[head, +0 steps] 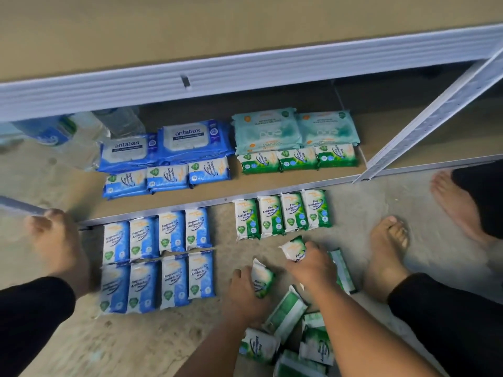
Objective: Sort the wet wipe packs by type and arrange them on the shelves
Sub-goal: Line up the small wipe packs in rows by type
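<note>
My left hand (243, 295) grips a green pine wipe pack (261, 278) on the floor. My right hand (313, 265) holds another green pine pack (294, 250) just beside it. Behind them a row of green packs (283, 216) lies along the shelf's front rail. Blue fragrance-free packs (158, 259) lie in two rows on the floor to the left. A loose pile of green packs (299, 336) sits under my forearms. On the bottom shelf (272, 183) lie large blue Antabax packs (168, 142), teal packs (294, 129), small blue packs (166, 176) and small green packs (298, 159).
Bare feet stand around the work area: one at the left (60, 240), two at the right (386, 251) (457, 202). A white upper shelf rail (245, 74) crosses overhead. A white upright post (435, 115) slants at the right. Water bottles (81, 131) stand at the shelf's left.
</note>
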Available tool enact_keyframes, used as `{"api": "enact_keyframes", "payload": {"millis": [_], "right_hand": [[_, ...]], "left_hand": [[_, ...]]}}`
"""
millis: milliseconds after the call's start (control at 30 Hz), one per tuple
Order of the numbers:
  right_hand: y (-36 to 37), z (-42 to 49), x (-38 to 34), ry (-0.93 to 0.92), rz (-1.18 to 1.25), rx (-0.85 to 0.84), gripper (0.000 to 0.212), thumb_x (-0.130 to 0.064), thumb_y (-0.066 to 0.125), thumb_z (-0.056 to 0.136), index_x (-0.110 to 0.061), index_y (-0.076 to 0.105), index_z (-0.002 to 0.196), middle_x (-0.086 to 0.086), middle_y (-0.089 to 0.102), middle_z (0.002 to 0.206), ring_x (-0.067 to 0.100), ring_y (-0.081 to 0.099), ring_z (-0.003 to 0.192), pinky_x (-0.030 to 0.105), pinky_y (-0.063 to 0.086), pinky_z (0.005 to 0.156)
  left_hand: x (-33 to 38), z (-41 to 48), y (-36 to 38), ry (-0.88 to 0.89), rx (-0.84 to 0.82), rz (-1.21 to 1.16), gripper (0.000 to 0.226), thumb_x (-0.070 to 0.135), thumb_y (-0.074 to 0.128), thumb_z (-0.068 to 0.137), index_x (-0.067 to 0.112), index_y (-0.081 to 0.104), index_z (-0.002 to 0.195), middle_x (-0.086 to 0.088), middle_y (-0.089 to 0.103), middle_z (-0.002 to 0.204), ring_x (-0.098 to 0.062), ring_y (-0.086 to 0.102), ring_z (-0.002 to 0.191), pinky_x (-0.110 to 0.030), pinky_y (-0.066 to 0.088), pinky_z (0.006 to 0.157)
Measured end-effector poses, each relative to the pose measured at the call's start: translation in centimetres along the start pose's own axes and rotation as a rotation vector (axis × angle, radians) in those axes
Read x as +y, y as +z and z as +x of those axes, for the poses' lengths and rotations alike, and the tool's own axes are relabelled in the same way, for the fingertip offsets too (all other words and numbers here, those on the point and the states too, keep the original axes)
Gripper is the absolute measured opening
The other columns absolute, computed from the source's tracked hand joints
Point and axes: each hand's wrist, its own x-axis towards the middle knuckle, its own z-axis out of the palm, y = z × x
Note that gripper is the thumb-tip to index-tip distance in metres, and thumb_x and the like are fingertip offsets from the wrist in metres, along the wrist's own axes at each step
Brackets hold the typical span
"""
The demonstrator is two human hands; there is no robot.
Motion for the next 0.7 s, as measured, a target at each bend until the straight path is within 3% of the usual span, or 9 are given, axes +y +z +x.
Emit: {"api": "enact_keyframes", "payload": {"millis": [133, 233, 300, 333, 400, 500, 567, 600, 700], "right_hand": [[-1.6, -3.1, 0.6, 0.019, 0.269, -0.001, 0.047, -0.042, 0.078, 0.064, -0.026, 0.046, 0.095, -0.002, 0.058, 0.092, 0.026, 0.061, 0.081, 0.034, 0.052, 0.068], [-2.4, -5.7, 1.3, 0.014, 0.342, -0.055, 0.052, -0.032, 0.077, 0.067, -0.029, 0.042, 0.105, 0.000, 0.062, 0.097, 0.023, 0.062, 0.078, 0.034, 0.054, 0.070], [-3.1, -7.5, 1.3, -0.001, 0.437, -0.124, 0.071, -0.022, 0.076, 0.074, -0.032, 0.037, 0.131, 0.000, 0.064, 0.118, 0.019, 0.062, 0.082, 0.033, 0.053, 0.072], [-3.4, -8.2, 1.3, -0.019, 0.483, -0.157, 0.085, -0.019, 0.076, 0.078, -0.033, 0.028, 0.146, -0.002, 0.057, 0.131, 0.017, 0.059, 0.085, 0.030, 0.050, 0.071], [-4.1, -9.7, 1.1, -0.051, 0.544, -0.197, 0.089, -0.017, 0.075, 0.085, -0.036, 0.021, 0.154, -0.002, 0.052, 0.129, 0.013, 0.056, 0.082, 0.025, 0.047, 0.064], [-4.4, -11.3, 1.0, -0.041, 0.677, -0.143, 0.060, -0.019, 0.076, 0.087, -0.030, 0.046, 0.138, -0.007, 0.060, 0.102, 0.010, 0.061, 0.077, 0.023, 0.048, 0.058], [-4.2, -11.9, 0.9, -0.001, 0.782, -0.098, 0.047, -0.015, 0.076, 0.087, -0.028, 0.051, 0.125, -0.007, 0.060, 0.098, 0.010, 0.061, 0.077, 0.020, 0.046, 0.055], [-4.1, -12.1, 1.0, 0.030, 0.838, -0.090, 0.045, -0.012, 0.075, 0.087, -0.028, 0.051, 0.121, -0.003, 0.061, 0.102, 0.012, 0.062, 0.080, 0.023, 0.050, 0.059], [-3.3, -12.0, 1.6, 0.127, 0.964, -0.149, 0.051, 0.005, 0.071, 0.085, -0.024, 0.054, 0.124, 0.008, 0.065, 0.113, 0.031, 0.067, 0.094, 0.052, 0.058, 0.083]], "left_hand": [[0.3, -1.8, -3.0, -0.067, 0.019, -0.325, 0.058, 0.032, 0.082, 0.066, 0.027, 0.045, 0.110, -0.001, 0.061, 0.103, -0.014, 0.063, 0.087, -0.032, 0.058, 0.070], [1.0, -4.3, -5.1, -0.048, -0.011, -0.565, 0.066, 0.008, 0.081, 0.075, 0.023, 0.038, 0.124, -0.006, 0.064, 0.104, -0.012, 0.066, 0.081, -0.016, 0.051, 0.054], [1.1, -5.9, -6.3, 0.008, -0.043, -0.659, 0.084, 0.001, 0.077, 0.079, 0.027, 0.027, 0.141, -0.011, 0.062, 0.114, -0.018, 0.070, 0.076, -0.020, 0.054, 0.055], [0.9, -6.4, -6.7, 0.028, -0.060, -0.701, 0.094, 0.001, 0.076, 0.080, 0.034, 0.021, 0.148, -0.013, 0.059, 0.122, -0.021, 0.071, 0.075, -0.025, 0.056, 0.058], [0.7, -7.5, -7.4, 0.045, -0.077, -0.705, 0.095, 0.008, 0.075, 0.084, 0.048, 0.020, 0.150, -0.007, 0.054, 0.129, -0.020, 0.072, 0.077, -0.031, 0.061, 0.064], [0.5, -8.6, -8.2, 0.048, -0.048, -0.660, 0.076, 0.028, 0.077, 0.086, 0.047, 0.031, 0.143, -0.006, 0.062, 0.121, -0.021, 0.074, 0.082, -0.039, 0.063, 0.074], [0.1, -8.8, -8.5, 0.041, -0.050, -0.672, 0.075, 0.035, 0.080, 0.083, 0.045, 0.033, 0.141, -0.008, 0.062, 0.121, -0.022, 0.074, 0.087, -0.044, 0.062, 0.079], [-0.1, -8.7, -8.5, 0.039, -0.057, -0.666, 0.073, 0.037, 0.080, 0.084, 0.044, 0.033, 0.140, -0.007, 0.062, 0.122, -0.022, 0.074, 0.090, -0.043, 0.062, 0.080], [-0.4, -8.7, -8.7, 0.026, -0.096, -0.643, 0.057, 0.038, 0.073, 0.090, 0.042, 0.039, 0.136, -0.009, 0.066, 0.114, -0.019, 0.069, 0.081, -0.036, 0.058, 0.072]]}}
